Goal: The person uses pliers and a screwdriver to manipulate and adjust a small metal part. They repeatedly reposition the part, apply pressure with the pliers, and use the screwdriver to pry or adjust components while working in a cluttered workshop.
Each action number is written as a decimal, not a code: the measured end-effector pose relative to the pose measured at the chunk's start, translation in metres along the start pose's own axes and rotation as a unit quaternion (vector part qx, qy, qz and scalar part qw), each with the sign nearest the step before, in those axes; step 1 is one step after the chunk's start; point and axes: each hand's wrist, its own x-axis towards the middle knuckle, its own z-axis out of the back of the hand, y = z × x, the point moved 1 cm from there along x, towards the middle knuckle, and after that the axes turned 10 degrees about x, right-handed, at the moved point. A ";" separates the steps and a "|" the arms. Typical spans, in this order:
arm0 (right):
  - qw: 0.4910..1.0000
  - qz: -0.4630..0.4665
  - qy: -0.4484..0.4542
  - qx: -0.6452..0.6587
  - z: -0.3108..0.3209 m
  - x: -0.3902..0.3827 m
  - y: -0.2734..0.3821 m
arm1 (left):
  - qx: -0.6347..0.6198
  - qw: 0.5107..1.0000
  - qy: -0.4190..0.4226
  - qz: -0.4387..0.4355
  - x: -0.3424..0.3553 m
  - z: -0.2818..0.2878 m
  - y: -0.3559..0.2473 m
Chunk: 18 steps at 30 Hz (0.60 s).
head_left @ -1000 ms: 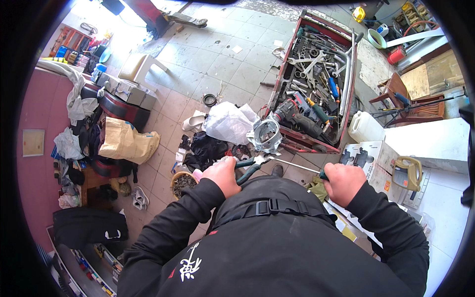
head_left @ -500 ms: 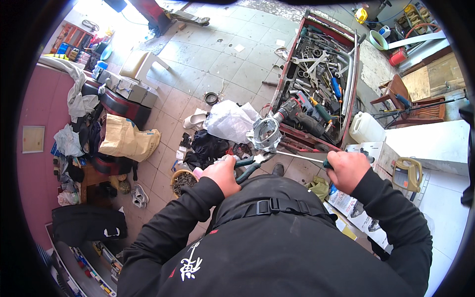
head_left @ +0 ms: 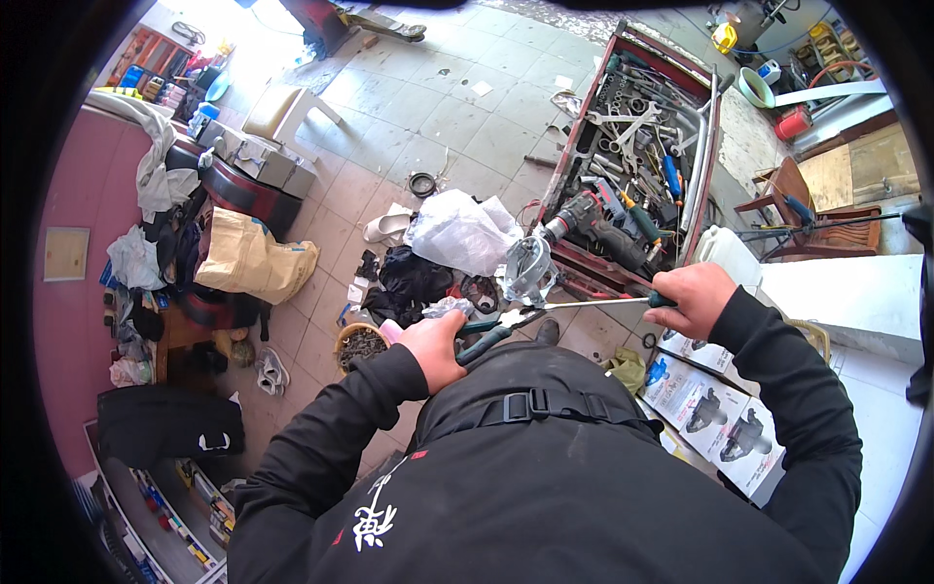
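Note:
My left hand (head_left: 433, 346) is closed on green-handled pliers (head_left: 484, 341), their head at the lower edge of a silver cast metal part (head_left: 528, 274). My right hand (head_left: 693, 300) grips the dark green handle of a long screwdriver (head_left: 608, 303); its shaft reaches left to the same metal part, where the exact contact is hard to make out. The metal part is just in front of a cordless power tool (head_left: 613, 243) lying at the near end of a red tool tray (head_left: 707, 156) full of wrenches and hand tools.
A white plastic bag (head_left: 462, 229), dark cloth and a bucket of small parts (head_left: 362, 346) lie ahead and left. Printed boxes (head_left: 705, 414), a white jerrycan (head_left: 725, 251) and a wooden chair (head_left: 788, 195) are right. Clothes and a tan sack (head_left: 253, 253) are piled at the left.
My right hand has risen and moved right with the screwdriver, uncovering more of the printed boxes. My left hand and the pliers have shifted slightly. The whole view has moved a little.

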 end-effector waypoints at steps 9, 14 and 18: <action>0.998 0.057 0.026 -0.004 0.004 0.024 -0.010 | 0.027 0.998 0.054 0.002 -0.001 0.006 -0.001; 0.998 0.035 0.058 0.002 0.001 0.026 -0.009 | 0.008 0.999 0.037 -0.030 -0.003 0.002 0.001; 0.995 0.041 0.080 0.052 0.004 0.030 -0.010 | 0.026 0.999 0.033 -0.026 -0.003 0.003 0.003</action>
